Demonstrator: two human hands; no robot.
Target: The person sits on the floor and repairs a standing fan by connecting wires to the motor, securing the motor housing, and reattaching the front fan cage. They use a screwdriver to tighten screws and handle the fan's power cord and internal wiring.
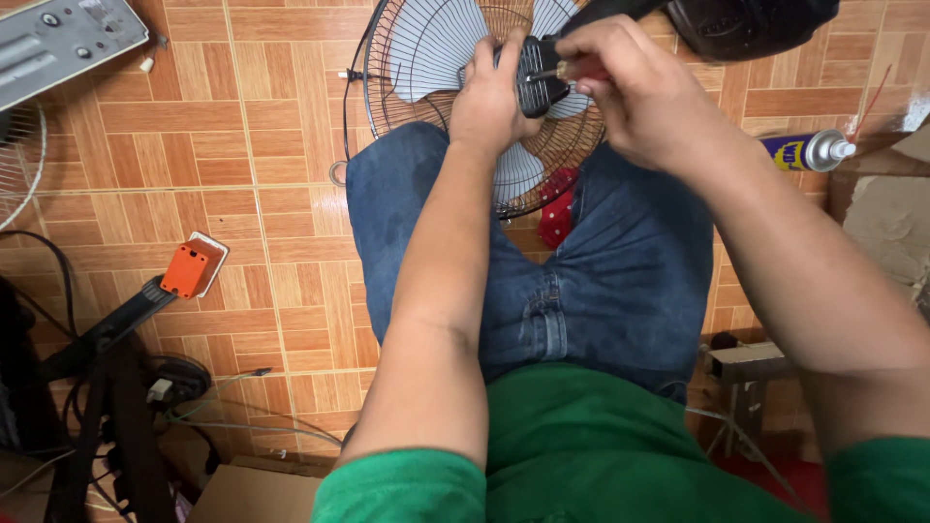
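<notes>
Motor housing (539, 76) between both hands (494, 97) — over fan grille (407, 58), knees

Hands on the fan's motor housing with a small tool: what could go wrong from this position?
1. The right hand presses a red-handled tool toward the left hand gripping the black motor housing; a slip could jab those fingers.
2. The fan grille rests only across the person's knees, so it may tip or slide.
3. The spray can lying on the tile floor could roll.

Glossy orange-brown tiled floor (242, 165) with pale grout; black cables (58, 291) at near left, grey panel (58, 44) far left
</notes>
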